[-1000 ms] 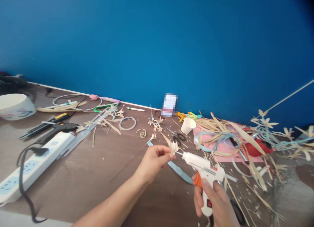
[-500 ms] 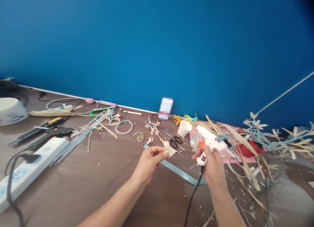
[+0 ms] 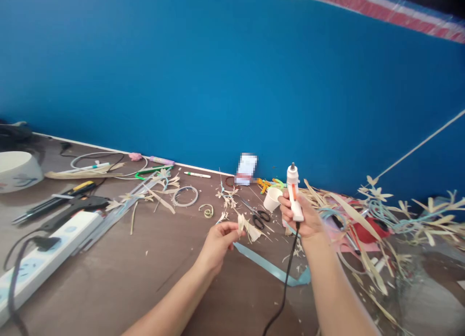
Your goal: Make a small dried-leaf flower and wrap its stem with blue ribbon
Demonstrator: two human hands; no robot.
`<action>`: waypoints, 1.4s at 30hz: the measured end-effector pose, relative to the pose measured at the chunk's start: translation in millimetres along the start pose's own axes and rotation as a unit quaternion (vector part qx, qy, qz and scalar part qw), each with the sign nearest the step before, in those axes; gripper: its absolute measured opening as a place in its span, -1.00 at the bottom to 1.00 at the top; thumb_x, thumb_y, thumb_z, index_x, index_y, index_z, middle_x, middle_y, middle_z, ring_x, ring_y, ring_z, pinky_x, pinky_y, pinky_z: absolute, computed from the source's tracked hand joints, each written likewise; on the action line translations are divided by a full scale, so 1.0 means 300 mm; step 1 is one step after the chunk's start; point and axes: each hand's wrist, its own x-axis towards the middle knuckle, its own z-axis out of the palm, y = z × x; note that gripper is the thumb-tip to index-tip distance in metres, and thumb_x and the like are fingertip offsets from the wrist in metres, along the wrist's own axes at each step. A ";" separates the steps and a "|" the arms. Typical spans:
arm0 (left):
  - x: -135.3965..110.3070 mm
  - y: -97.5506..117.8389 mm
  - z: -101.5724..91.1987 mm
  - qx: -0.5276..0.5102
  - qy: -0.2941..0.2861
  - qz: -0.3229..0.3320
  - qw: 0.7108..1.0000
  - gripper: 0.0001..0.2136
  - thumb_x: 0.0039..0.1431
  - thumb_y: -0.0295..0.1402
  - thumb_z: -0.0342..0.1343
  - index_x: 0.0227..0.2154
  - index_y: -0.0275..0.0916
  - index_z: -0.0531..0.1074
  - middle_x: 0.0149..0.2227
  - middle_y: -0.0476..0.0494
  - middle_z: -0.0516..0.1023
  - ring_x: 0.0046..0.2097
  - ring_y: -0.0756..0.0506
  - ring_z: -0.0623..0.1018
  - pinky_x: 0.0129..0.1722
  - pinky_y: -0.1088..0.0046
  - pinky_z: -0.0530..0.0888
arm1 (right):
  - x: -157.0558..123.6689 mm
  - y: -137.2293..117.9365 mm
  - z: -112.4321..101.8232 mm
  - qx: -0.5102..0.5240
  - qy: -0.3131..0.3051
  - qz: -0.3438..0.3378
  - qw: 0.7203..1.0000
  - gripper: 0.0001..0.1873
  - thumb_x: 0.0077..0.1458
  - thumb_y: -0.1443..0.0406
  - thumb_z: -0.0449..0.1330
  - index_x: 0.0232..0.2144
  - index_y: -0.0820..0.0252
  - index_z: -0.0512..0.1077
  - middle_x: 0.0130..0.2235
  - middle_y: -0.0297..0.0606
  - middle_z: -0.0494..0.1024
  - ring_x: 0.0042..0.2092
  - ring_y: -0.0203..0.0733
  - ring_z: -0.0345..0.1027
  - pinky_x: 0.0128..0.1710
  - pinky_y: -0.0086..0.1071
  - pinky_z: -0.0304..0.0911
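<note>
Between the thumb and fingers of my left hand (image 3: 220, 244) is a small pale husk flower (image 3: 240, 223), pinched at its base. My right hand (image 3: 305, 214) grips a white glue gun (image 3: 293, 193) with an orange trigger, its nozzle pointing away and upward. A black cord (image 3: 286, 282) runs down from its handle. A light blue ribbon (image 3: 267, 267) lies on the table just right of my left hand. Black-handled scissors (image 3: 259, 218) and a white paper cup (image 3: 272, 199) stand between and beyond the hands, with a pale husk piece (image 3: 253, 232) near the flower.
On the left lie a white power strip (image 3: 51, 256), a black glue gun (image 3: 78, 205) and a white bowl (image 3: 20, 173). A heap of dried husk strips and flowers (image 3: 385, 229) covers the right side. A blue wall (image 3: 181, 74) rises behind the table.
My right hand has turned the glue gun from pointing right and down to pointing away and up. The left hand still pinches the flower. The view has tilted slightly upward.
</note>
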 end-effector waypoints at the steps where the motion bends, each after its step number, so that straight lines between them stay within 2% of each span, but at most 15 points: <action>1: 0.008 -0.012 -0.006 -0.007 0.010 0.003 1.000 -0.85 -0.23 -0.34 0.21 -0.57 -0.33 0.45 -0.54 -0.08 0.51 -0.64 0.14 0.20 -0.62 0.60 0.13 | 0.012 -0.016 0.000 -0.015 0.005 0.002 1.000 -0.64 -0.22 0.07 0.27 -0.47 0.19 0.30 -0.61 -0.49 0.23 -0.69 -0.49 0.06 -0.76 -0.60 0.11; 6: 0.029 -0.053 -0.033 -0.027 0.034 0.009 0.999 -0.84 -0.24 -0.35 0.22 -0.56 -0.34 0.45 -0.55 -0.10 0.52 -0.64 0.14 0.19 -0.65 0.61 0.11 | 0.067 -0.057 -0.012 -0.090 0.068 0.015 0.994 -0.77 -0.17 0.24 0.29 -0.50 0.22 0.30 -0.66 -0.44 0.31 -0.68 -0.44 0.17 -0.75 -0.58 0.18; 10: 0.027 -0.058 -0.037 -0.033 0.042 0.009 0.999 -0.82 -0.25 -0.34 0.22 -0.55 -0.35 0.45 -0.55 -0.09 0.52 -0.66 0.15 0.18 -0.65 0.61 0.10 | 0.084 -0.065 -0.030 -0.141 0.072 0.037 0.987 -0.80 -0.23 0.47 0.24 -0.48 0.24 0.33 -0.68 -0.43 0.35 -0.68 -0.39 0.22 -0.74 -0.53 0.22; 12: 0.026 -0.057 -0.036 -0.033 0.043 0.010 0.998 -0.82 -0.26 -0.34 0.22 -0.55 -0.36 0.45 -0.56 -0.09 0.51 -0.66 0.15 0.18 -0.65 0.61 0.10 | 0.094 -0.059 -0.040 -0.154 0.073 0.045 0.984 -0.82 -0.24 0.50 0.20 -0.50 0.24 0.31 -0.71 -0.44 0.34 -0.70 -0.37 0.21 -0.75 -0.50 0.22; 15: 0.025 -0.055 -0.036 -0.027 0.048 0.011 0.998 -0.82 -0.26 -0.34 0.22 -0.56 -0.36 0.45 -0.56 -0.09 0.51 -0.66 0.15 0.18 -0.66 0.60 0.09 | 0.112 -0.040 -0.056 -0.150 0.065 0.047 0.985 -0.92 -0.17 0.43 0.15 -0.54 0.23 0.29 -0.70 -0.44 0.32 -0.74 -0.38 0.16 -0.77 -0.48 0.18; 18: 0.025 -0.055 -0.037 -0.021 0.052 0.012 0.998 -0.82 -0.25 -0.34 0.22 -0.55 -0.36 0.45 -0.56 -0.09 0.51 -0.66 0.15 0.18 -0.65 0.60 0.10 | 0.114 -0.026 -0.071 -0.129 0.042 0.038 0.990 -0.95 -0.09 0.34 0.12 -0.50 0.20 0.29 -0.70 -0.49 0.27 -0.78 -0.42 0.06 -0.81 -0.49 0.09; 23: 0.025 -0.060 -0.036 -0.019 0.046 0.015 0.999 -0.81 -0.24 -0.33 0.21 -0.53 -0.36 0.46 -0.54 -0.10 0.51 -0.66 0.15 0.18 -0.65 0.60 0.11 | 0.094 -0.028 -0.099 -0.082 -0.033 0.076 0.993 -0.81 0.01 0.17 0.05 -0.47 0.18 0.30 -0.68 -0.48 0.22 -0.76 -0.41 0.02 -0.78 -0.46 0.11; 28: 0.026 -0.067 -0.038 -0.016 0.048 0.012 0.999 -0.81 -0.23 -0.33 0.21 -0.53 -0.36 0.45 -0.53 -0.11 0.52 -0.64 0.15 0.18 -0.64 0.60 0.12 | 0.108 0.007 -0.134 -0.026 -0.048 0.104 0.993 -0.71 0.08 0.11 -0.02 -0.53 0.17 0.26 -0.69 -0.51 0.16 -0.77 -0.46 -0.05 -0.79 -0.54 0.04; 35: 0.023 -0.069 -0.035 -0.014 0.043 0.011 0.999 -0.82 -0.22 -0.33 0.20 -0.53 -0.35 0.45 -0.54 -0.10 0.51 -0.65 0.15 0.18 -0.64 0.61 0.11 | 0.129 0.075 -0.141 0.025 -0.006 0.153 0.988 -0.58 0.09 0.02 -0.04 -0.55 0.22 0.28 -0.73 -0.48 0.20 -0.77 -0.48 0.01 -0.78 -0.58 0.03; 42: 0.023 -0.071 -0.036 -0.013 0.045 0.009 0.999 -0.82 -0.24 -0.32 0.22 -0.54 -0.33 0.45 -0.54 -0.09 0.52 -0.66 0.14 0.18 -0.64 0.60 0.11 | 0.138 0.075 -0.121 0.042 0.081 0.178 0.980 -0.47 0.04 -0.08 -0.08 -0.54 0.27 0.31 -0.75 -0.44 0.23 -0.78 -0.50 0.04 -0.80 -0.63 0.04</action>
